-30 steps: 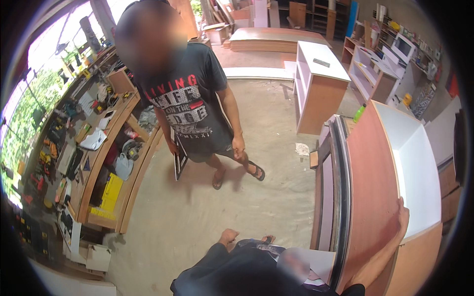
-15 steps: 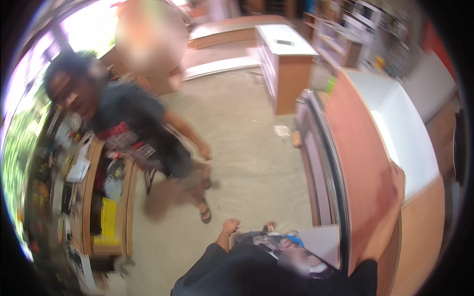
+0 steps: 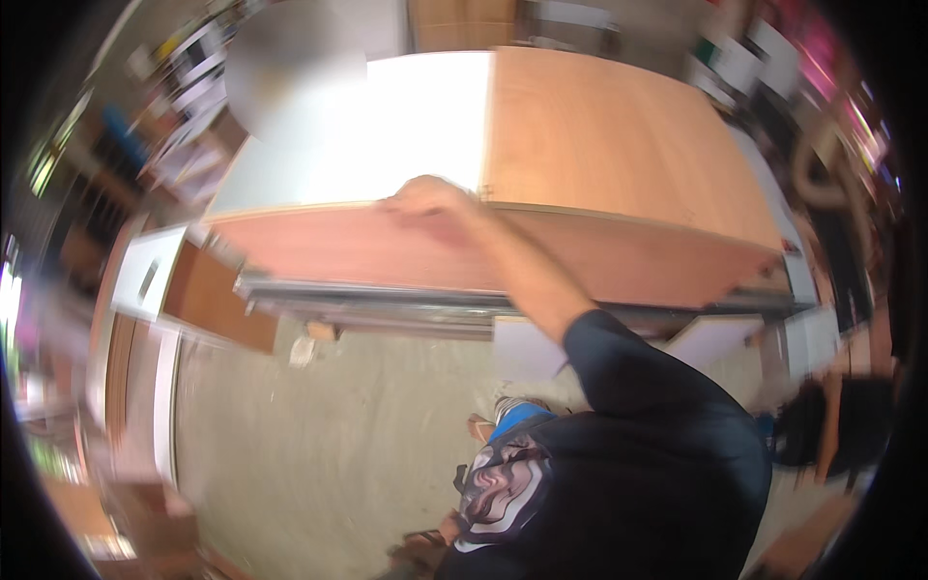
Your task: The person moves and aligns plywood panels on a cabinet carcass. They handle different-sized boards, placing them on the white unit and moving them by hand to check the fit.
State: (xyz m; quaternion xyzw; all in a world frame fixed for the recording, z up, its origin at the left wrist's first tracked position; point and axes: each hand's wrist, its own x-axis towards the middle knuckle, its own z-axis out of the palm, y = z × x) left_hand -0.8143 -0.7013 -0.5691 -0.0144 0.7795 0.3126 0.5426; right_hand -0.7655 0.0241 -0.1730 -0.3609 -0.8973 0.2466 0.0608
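Observation:
My right arm reaches forward to a long cabinet box [image 3: 619, 145] with a wood-coloured outer panel and a white section. My right hand [image 3: 425, 198] lies at the box's near top edge, its fingers bent over the rim; motion blurs them. Below that edge runs the box's reddish-brown side panel [image 3: 367, 253]. At the lower edge, beside my dark shirt with its printed front [image 3: 507, 483], a small patch of skin may be my left hand [image 3: 449, 527]. Its fingers cannot be made out, nor whether it holds anything.
The box lies over a dark-edged frame [image 3: 406, 302]. White panels [image 3: 527, 346] stand beneath it. On the left is a white-topped brown cabinet [image 3: 217, 290]. Long boards [image 3: 121, 377] lie farther left. A small block [image 3: 319, 331] sits on the concrete floor [image 3: 309, 435].
My view has swung to the right, bringing the cabinet box in front of me. The other person has left the picture. My right hand remains at the box's edge.

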